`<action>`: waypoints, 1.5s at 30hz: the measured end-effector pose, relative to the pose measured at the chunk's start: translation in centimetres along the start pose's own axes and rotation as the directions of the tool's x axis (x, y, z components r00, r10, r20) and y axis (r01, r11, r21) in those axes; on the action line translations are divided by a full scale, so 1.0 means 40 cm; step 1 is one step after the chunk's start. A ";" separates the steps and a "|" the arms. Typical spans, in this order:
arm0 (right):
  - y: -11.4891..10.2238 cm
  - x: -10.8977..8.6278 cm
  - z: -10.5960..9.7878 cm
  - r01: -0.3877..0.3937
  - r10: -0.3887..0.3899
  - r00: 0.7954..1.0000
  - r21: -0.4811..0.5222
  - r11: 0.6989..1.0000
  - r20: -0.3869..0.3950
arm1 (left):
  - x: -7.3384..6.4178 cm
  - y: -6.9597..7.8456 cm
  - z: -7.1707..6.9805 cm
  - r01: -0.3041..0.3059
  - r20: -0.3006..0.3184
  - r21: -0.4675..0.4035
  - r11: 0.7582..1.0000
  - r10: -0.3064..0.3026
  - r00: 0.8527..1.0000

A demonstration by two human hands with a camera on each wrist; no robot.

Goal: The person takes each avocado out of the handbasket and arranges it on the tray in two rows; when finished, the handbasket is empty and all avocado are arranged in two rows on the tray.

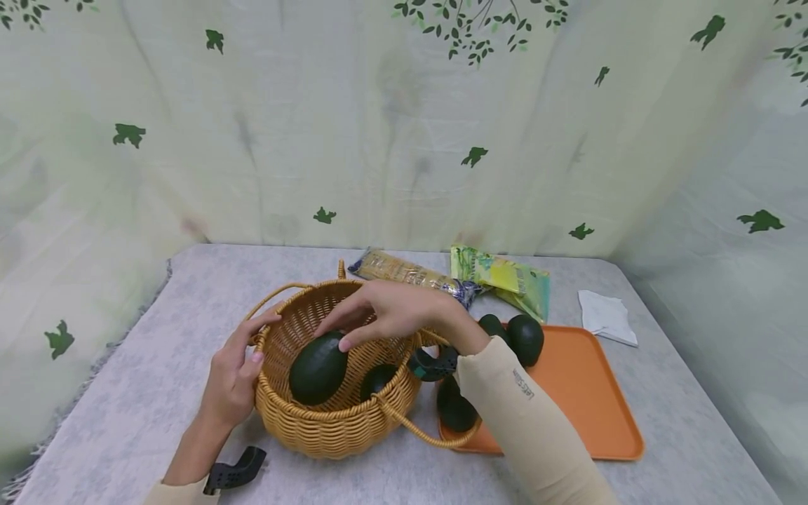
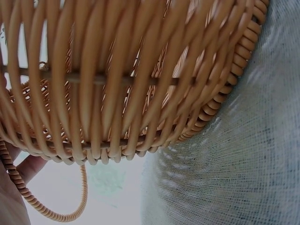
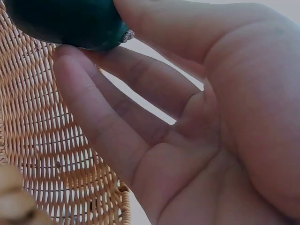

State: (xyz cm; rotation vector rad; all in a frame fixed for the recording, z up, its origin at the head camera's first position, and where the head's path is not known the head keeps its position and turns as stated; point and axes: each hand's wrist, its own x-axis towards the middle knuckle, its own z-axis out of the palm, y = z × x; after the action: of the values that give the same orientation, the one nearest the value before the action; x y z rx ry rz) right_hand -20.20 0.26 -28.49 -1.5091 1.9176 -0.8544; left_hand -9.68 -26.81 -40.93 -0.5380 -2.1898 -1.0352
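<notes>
A dark green avocado (image 1: pixel 318 368) is pinched at its stem end between the thumb and fingers of my right hand (image 1: pixel 394 308), inside the wicker basket (image 1: pixel 334 424). From the right wrist, the same avocado (image 3: pixel 65 21) shows its small stem nub, with the fingertips against its underside. A second avocado (image 1: pixel 377 382) lies lower in the basket, partly behind the rim. My left hand (image 1: pixel 230 372) holds the basket's left rim beside a hoop handle (image 2: pixel 47 211). In the left wrist view the woven wall (image 2: pixel 108 93) hides most of that hand.
An orange tray (image 1: pixel 587 393) lies to the right, with several avocados (image 1: pixel 525 340) on its left part, some hidden by my right arm. Behind the basket are a clear pack of noodle-like food (image 1: pixel 404 270) and green-yellow packets (image 1: pixel 499 277). A white packet (image 1: pixel 606 315) lies far right.
</notes>
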 end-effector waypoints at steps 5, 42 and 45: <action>-0.005 -0.017 0.004 -0.017 0.018 1.000 0.056 0.998 -0.019 | 0.001 -0.004 0.003 -0.022 -0.014 -0.007 1.000 0.022 1.000; -0.013 -0.160 0.007 -0.026 0.041 0.953 0.053 0.998 -0.300 | -0.003 -0.009 0.005 -0.013 -0.032 0.006 1.000 0.013 0.999; -0.014 -0.176 0.004 -0.046 0.061 0.946 0.054 0.997 -0.318 | -0.002 -0.009 0.005 -0.019 -0.030 -0.002 1.000 0.019 0.999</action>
State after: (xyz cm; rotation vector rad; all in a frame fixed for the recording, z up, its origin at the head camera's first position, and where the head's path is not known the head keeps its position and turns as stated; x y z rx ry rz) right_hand -18.21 7.01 -27.93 -1.3490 2.1394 -1.1694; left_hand -9.92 -26.87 -41.30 -0.5398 -2.1531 -1.0299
